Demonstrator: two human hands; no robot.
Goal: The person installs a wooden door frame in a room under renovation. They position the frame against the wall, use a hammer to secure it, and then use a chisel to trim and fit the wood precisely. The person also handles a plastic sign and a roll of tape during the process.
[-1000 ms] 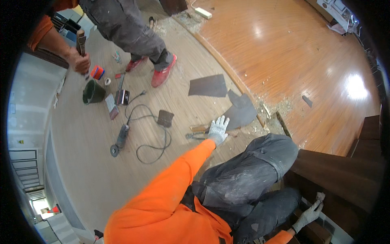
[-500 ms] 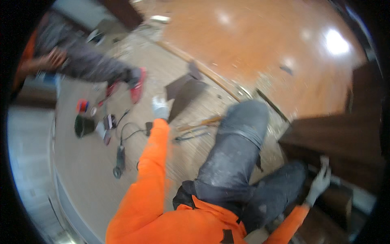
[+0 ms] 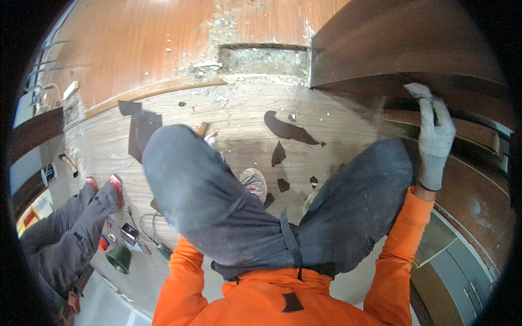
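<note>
My right hand [image 3: 436, 127], in a pale knitted glove, pinches a small pale flat piece [image 3: 417, 91] at its fingertips, beside the dark wooden cabinet panel [image 3: 402, 60]. I cannot make out what the piece is. My left forearm runs up behind my raised left knee. A bit of whitish shape, likely my left hand [image 3: 211, 139], shows past that knee, next to a short wooden piece [image 3: 202, 129]; its fingers are too hidden to read. Between my legs lie broken dark brown shards [image 3: 288, 129], one long and curved, others smaller.
A larger dark sheet [image 3: 144, 130] lies left of my knee. Farther left are a person's legs [image 3: 81, 217] in red shoes, a dark green bucket [image 3: 118, 258] and a corded tool [image 3: 163, 251]. Crumbly debris rims a rough floor recess [image 3: 266, 61]. Grey drawers [image 3: 462, 277] stand at right.
My view has swung toward the right, bringing the shards and cabinet nearer the middle. My left arm, stretched out over the floor before, is now mostly behind my knee. The right hand still holds the pale piece.
</note>
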